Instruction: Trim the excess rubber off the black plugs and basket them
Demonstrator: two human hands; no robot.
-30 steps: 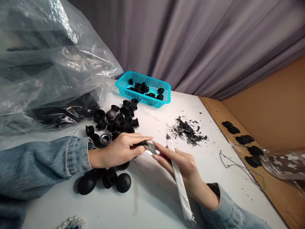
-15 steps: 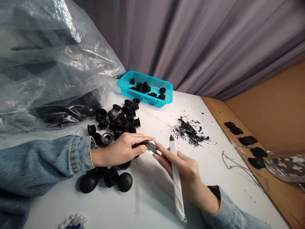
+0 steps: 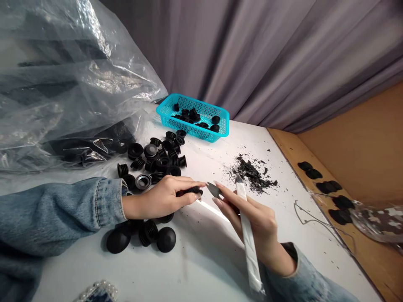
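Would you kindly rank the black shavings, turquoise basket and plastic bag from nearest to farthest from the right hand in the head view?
1. Black shavings, beyond the right hand
2. Turquoise basket, farther back left
3. Plastic bag, far left

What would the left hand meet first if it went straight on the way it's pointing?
Most likely the pointed gray blade held in the right hand; its tip shows right by the left hand, though depth there is unclear.
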